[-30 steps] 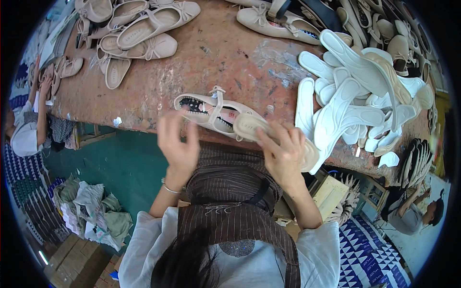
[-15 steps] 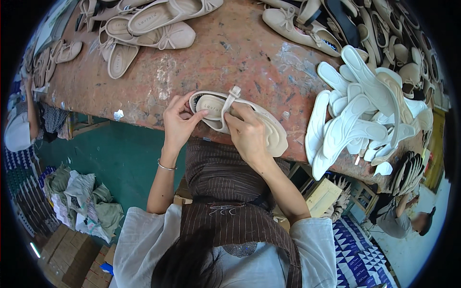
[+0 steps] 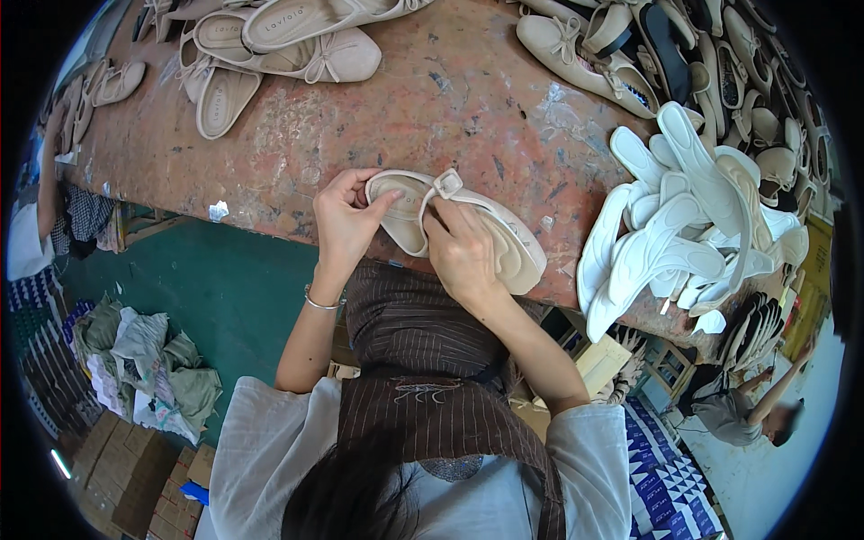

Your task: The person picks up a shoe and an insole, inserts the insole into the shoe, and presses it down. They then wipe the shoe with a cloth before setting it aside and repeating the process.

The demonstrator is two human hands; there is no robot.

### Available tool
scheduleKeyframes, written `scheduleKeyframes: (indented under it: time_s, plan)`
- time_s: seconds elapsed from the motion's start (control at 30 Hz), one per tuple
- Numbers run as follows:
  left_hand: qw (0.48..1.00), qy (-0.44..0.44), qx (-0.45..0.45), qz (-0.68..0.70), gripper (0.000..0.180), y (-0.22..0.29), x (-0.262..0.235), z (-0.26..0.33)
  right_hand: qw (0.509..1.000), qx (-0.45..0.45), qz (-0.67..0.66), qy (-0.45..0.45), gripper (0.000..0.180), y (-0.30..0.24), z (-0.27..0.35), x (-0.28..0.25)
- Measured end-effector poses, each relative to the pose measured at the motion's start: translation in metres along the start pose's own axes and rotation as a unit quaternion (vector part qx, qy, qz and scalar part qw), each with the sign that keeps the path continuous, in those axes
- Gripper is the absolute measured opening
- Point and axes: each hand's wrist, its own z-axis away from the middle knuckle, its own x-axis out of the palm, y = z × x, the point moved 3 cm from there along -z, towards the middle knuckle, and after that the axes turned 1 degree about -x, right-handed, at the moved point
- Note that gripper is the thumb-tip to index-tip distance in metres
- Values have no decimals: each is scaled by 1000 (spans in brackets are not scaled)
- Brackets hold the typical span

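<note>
Gripping the heel end of one beige shoe (image 3: 409, 241) between thumb and fingers, the person's left hand (image 3: 346, 216) is at the near edge of the table (image 3: 306, 117) in the head view. That shoe contains one insole (image 3: 409, 200), narrow end inside the heel, wide ridged end showing right of the right hand (image 3: 466, 247). The right hand's bent fingers reach in beside the single strap with its buckle (image 3: 447, 184); whether they clasp anything cannot be told. On the right lies a pile of white insoles (image 3: 684, 211), too overlapped to count. Far left, a group of at least three beige shoes (image 3: 346, 56) shows three insoles inside; far right is an uncountable heap of shoes (image 3: 558, 45)
</note>
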Motion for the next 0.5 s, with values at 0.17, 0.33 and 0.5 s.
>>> scheduleKeyframes:
  time_s: [0.17,0.33,0.5]
  plan:
    - [999,17,-30,-20,8,-7,-2,-9,976,-42,-71,-201,55,2,-9,0]
    - [999,3,-44,-20,6,-4,-4,-11,987,-28,45,-149,41,-14,-4,-19]
    - [990,-1,16,-141,7,19,-4,-8,991,-6,90,-100,31,-11,1,-33]
